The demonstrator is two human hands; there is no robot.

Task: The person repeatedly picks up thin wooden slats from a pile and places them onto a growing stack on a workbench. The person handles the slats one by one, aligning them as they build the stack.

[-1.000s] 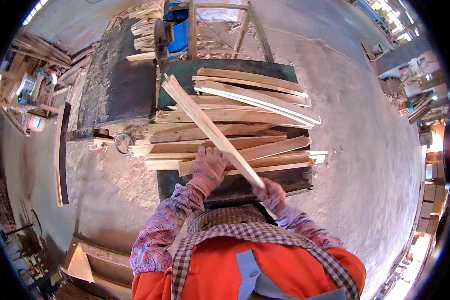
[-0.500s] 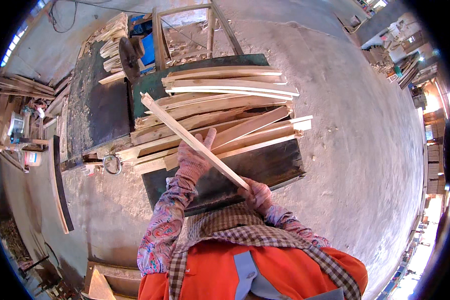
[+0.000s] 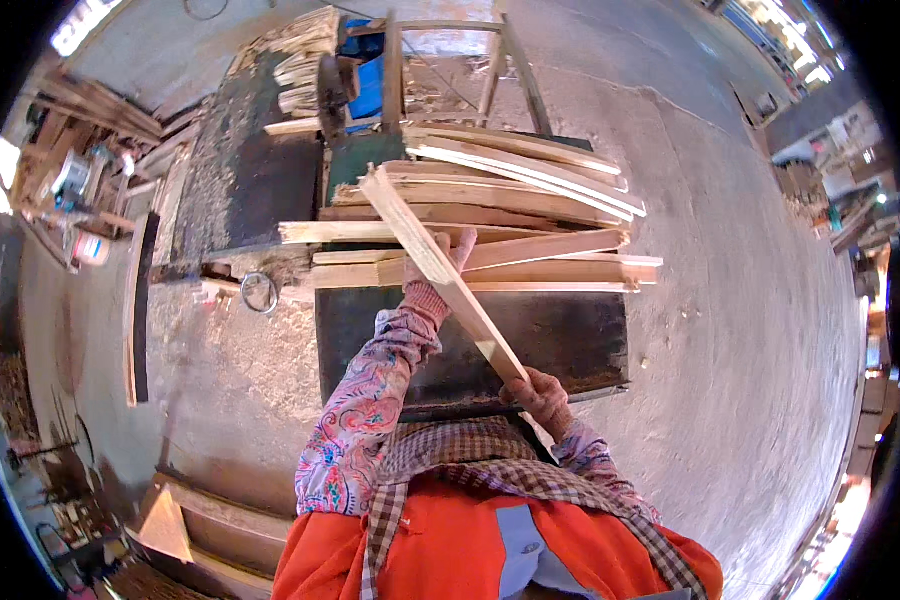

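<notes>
A long wooden strip slants across the front of me, its splintered far end over the pile and its near end close to my apron. My right hand, in a pinkish glove, is closed round the near end. Farther up, my left hand, gloved alike, holds the strip from beneath at its middle; some fingers stick out past its right edge, and the strip hides part of the palm. Under and beyond it, rough wooden strips lie in a loose stack on a dark worktable.
A round saw blade stands upright at the far left of the table, beside more cut wood. A metal handwheel juts out at the left. Behind stands a wooden frame. A wooden box sits at lower left.
The view has shifted, so the table sits farther right in it. The strip in my hands now points more steeply away and has turned, showing a broader face. Both hands keep hold.
</notes>
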